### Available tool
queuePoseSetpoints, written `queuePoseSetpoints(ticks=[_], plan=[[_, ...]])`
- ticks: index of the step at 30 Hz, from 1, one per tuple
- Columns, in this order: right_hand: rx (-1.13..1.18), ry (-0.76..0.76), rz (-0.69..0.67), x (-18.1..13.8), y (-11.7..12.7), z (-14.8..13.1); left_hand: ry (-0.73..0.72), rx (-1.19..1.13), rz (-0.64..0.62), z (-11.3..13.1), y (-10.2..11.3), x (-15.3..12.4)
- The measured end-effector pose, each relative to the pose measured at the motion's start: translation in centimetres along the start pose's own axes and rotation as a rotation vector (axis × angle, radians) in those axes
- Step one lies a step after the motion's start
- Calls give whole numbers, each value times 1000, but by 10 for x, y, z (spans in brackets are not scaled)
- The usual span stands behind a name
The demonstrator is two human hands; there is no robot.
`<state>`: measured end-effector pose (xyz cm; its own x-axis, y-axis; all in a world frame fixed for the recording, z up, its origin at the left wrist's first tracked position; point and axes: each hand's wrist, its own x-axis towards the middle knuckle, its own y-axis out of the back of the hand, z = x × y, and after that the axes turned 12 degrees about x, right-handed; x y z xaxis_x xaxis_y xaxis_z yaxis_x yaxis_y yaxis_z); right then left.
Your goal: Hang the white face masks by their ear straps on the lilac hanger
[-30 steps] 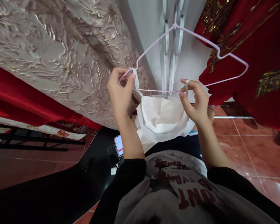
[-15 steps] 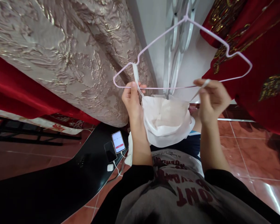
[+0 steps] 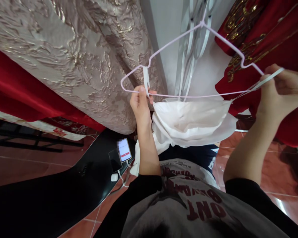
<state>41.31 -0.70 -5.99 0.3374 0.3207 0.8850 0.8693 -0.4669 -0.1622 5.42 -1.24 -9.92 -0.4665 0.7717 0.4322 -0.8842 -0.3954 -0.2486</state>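
A pale pink clothes hanger [image 3: 175, 41] hangs in front of me. From it droops a thin white garment [image 3: 193, 120] with narrow straps; its left strap [image 3: 145, 77] is looped over the hanger's left notch. My left hand [image 3: 141, 102] is closed around that strap and the hanger's bottom bar, near the left end. My right hand [image 3: 279, 86] pinches the right strap [image 3: 269, 79] and stretches it out to the hanger's right end, which the hand partly hides. The garment's top edge is pulled wide below the bar.
A shiny textured curtain [image 3: 72, 59] hangs at left, red embroidered cloth [image 3: 258, 39] at right. White metal scrollwork [image 3: 188, 62] stands behind the hanger. On a black glossy bench [image 3: 72, 188] lie a lit phone [image 3: 124, 150], a dark phone [image 3: 115, 160], a white charger case [image 3: 114, 177] and cables.
My right hand has moved right and slightly up with the strap, from the bar to the hanger's right end. The garment has spread wider. My left hand stays in place.
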Motion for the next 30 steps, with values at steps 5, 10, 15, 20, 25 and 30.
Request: queuePoseSetpoints(ticks=[5,10,15,20,25,30], plan=[[-44,-176,-146,7,-16,-26,-4,-6,-7,-1,2,3],[-106,-168,-195,20,-40,-47,4,34,9,-2,0,2],[-145,-212,-224,18,-44,-41,18,37,-14,-3,3,1],[-145,107,-213,0,-49,-53,55,35,-16,0,4,0],[11,80,-311,-35,-82,-75,68,44,-26,2,3,-3],[-181,-176,-825,-77,-102,-66,48,87,-75,0,8,-8]])
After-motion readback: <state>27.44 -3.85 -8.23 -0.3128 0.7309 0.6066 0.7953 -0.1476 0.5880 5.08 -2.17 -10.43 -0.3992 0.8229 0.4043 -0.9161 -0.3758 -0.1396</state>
